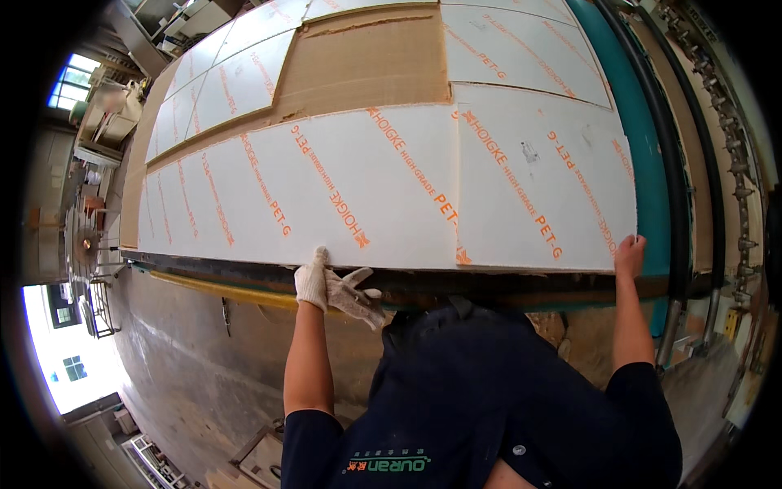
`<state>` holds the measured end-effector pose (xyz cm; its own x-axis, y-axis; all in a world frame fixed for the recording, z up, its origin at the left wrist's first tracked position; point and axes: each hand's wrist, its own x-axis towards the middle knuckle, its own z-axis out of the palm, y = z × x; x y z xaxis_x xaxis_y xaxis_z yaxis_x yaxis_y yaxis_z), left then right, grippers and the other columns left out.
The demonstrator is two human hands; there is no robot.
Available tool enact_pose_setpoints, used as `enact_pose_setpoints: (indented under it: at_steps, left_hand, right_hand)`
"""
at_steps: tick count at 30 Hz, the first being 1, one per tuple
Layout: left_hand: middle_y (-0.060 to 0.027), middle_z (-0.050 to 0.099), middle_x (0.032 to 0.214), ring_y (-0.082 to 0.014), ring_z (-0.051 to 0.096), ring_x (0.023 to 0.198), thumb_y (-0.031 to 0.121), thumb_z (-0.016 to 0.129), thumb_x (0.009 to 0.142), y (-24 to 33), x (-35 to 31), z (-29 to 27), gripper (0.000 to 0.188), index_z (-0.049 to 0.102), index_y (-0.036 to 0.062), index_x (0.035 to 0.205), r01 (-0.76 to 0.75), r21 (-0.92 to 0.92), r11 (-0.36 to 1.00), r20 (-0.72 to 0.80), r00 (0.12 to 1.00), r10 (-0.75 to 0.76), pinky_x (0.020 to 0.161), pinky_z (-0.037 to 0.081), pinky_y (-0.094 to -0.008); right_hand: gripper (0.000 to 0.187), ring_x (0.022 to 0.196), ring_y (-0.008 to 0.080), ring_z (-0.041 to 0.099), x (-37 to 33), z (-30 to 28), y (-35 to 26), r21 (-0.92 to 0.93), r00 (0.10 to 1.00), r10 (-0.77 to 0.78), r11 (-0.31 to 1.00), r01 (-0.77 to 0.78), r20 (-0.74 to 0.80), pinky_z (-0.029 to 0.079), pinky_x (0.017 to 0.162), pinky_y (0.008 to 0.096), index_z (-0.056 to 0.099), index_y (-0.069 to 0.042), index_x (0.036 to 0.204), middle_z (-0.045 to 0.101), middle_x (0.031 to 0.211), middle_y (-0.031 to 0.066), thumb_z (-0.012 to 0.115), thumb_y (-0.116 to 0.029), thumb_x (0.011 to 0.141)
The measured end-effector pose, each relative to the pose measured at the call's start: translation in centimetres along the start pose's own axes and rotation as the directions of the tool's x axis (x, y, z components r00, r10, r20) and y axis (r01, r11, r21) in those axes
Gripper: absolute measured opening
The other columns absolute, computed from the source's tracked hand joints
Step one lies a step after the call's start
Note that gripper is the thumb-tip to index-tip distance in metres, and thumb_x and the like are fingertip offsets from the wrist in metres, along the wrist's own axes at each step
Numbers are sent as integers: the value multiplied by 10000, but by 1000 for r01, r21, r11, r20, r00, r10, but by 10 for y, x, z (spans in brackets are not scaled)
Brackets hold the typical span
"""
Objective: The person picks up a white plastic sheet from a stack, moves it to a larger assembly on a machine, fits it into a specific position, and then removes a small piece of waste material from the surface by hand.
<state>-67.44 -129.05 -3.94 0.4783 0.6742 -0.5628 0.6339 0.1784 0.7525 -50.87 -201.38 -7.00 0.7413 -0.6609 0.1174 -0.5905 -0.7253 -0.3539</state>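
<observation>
My left hand (312,279), in a white knitted glove, is at the front edge of the long white panel (301,196), one finger or thumb lying over its edge. A second, greyer work glove (354,299) hangs beside that hand and seems held in it; the grip itself is hidden. My bare right hand (629,255) closes round the near right corner of a shorter white panel (544,187). Orange print runs slantwise over both panels. The shorter one lies beside the long one, their edges meeting or slightly overlapping.
More white panels (240,81) lie farther back on a brown board (366,61). A teal surface (652,220) and black rails (664,122) run along the right, near a row of metal fittings (725,114). A yellow bar (220,285) lines the table's front.
</observation>
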Motion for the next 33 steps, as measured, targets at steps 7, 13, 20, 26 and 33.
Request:
enact_pose_setpoints:
  at_steps: [7, 13, 20, 26, 33]
  left_hand:
    - [-207, 734, 897, -250, 672, 792, 596, 584, 968, 8, -20, 8, 739, 705, -132, 951, -150, 283, 947, -38, 985, 167, 732, 518, -400]
    - [-171, 662, 694, -252, 663, 643, 363, 707, 860, 29, -76, 24, 373, 710, 21, 1009, -752, 607, 256, 563, 634, 529, 641, 539, -400]
    - [-154, 733, 951, -328, 713, 900, 449, 763, 812, 60, -135, 107, 478, 685, 114, 1144, -880, 470, -67, 823, 409, 394, 837, 575, -449]
    - [-155, 739, 872, -359, 719, 887, 575, 708, 833, 87, -175, 186, 514, 700, 73, 942, -727, 680, 99, 707, 685, 177, 810, 547, -461]
    - [-102, 739, 742, -319, 734, 785, 472, 717, 850, 94, -176, 192, 429, 719, 65, 985, -810, 568, 147, 802, 585, 124, 769, 565, -425]
  right_hand:
    - [445, 1062, 446, 658, 1, 5, -4, -38, 998, -1, 999, -1, -64, 523, 889, 537, 601, -60, 1258, 700, 1169, 226, 463, -372, 972]
    - [414, 1020, 439, 672, -12, -2, -10, 16, 993, -32, 999, 34, -111, 532, 866, 532, 625, -53, 1220, 709, 1127, 228, 481, -335, 953]
    - [355, 1033, 427, 662, -17, -1, -22, 41, 990, -21, 999, 27, -139, 530, 880, 524, 629, -48, 1177, 703, 1104, 221, 540, -295, 938]
    - [266, 1015, 410, 649, -22, -2, -22, 60, 984, -59, 996, 70, -167, 526, 855, 535, 617, -60, 1107, 684, 1085, 188, 578, -240, 915]
    - [266, 1168, 359, 599, -27, 0, -23, 80, 962, -148, 982, 170, -231, 500, 946, 506, 616, -33, 1119, 647, 1240, 160, 590, -197, 911]
